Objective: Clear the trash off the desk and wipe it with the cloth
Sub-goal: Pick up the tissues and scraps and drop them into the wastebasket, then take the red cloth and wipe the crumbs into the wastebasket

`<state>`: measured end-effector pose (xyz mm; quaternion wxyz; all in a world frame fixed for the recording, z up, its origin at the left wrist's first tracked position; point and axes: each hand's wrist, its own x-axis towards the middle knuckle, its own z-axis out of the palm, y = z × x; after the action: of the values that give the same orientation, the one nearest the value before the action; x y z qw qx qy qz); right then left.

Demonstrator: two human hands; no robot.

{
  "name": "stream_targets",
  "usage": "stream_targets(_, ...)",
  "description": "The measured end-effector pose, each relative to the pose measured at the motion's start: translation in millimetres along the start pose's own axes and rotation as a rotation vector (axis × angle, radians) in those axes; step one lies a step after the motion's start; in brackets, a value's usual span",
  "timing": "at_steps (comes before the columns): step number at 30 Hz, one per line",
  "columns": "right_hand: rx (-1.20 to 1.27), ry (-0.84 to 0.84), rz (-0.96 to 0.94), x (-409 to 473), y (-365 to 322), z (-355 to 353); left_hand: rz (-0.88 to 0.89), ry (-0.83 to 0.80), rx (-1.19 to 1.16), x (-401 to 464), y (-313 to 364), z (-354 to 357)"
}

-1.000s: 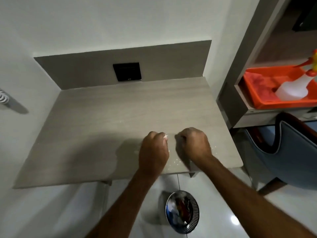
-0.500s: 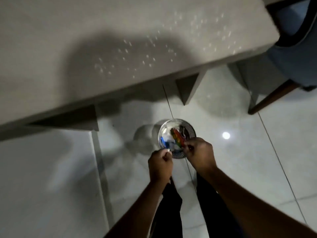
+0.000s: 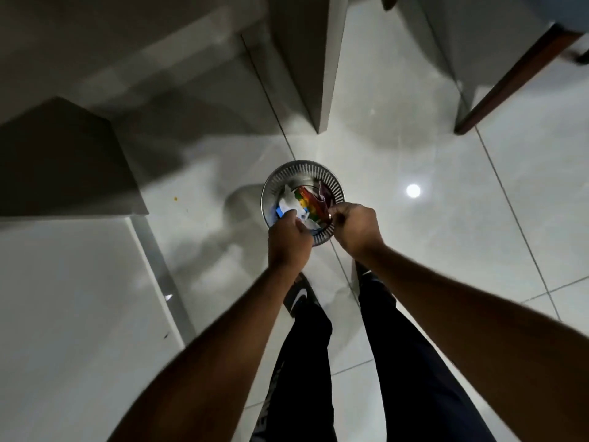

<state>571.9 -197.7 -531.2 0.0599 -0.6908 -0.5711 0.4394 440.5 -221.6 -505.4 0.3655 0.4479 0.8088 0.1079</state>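
both hands have moved from the desk to the bin (image 3: 288, 173): left hand (image 3: 288, 239) and right hand (image 3: 357, 228) pinched over it, contents hidden, so scraps are likely being dropped.

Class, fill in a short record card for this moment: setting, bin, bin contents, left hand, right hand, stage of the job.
setting: glossy white tiled floor beside the desk support
bin: round slotted metal wastebasket on the floor
bin contents: white and colourful scraps
left hand: over the bin's near rim, fingers curled
right hand: over the bin, fingers pinched together
stage: dropping trash; no cloth in view
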Motion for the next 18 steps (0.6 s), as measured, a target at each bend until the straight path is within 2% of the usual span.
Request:
stream_targets(3, 0.171, 0.133, -0.044, -22, -27, -30, 0.225, 0.041, -0.017, -21, 44, -31)
stream_targets(6, 0.296, 0.334, -0.204, -56, -72, -84, 0.513, 0.114, 0.023, -48, 107, -83)
stream_targets(9, 0.387, 0.500, -0.279, -85, -119, -148, 0.866, 0.338, 0.169, -74, 176, -146)
stream_targets(11, 0.405, 0.607, -0.356, -92, -153, -195, 1.034, 0.516, 0.230, -78, 221, -190)
stream_targets(13, 0.394, 0.722, -0.455, -90, -187, -241, 1.082, 0.667, 0.251, -69, 267, -230)
stream_targets(15, 0.380, 0.766, -0.545, -82, -223, -285, 1.061, 0.741, 0.274, -49, 314, -264)
stream_targets(18, 0.326, 0.745, -0.579, -60, -271, -339, 0.911, 0.673, 0.383, 0, 373, -295)
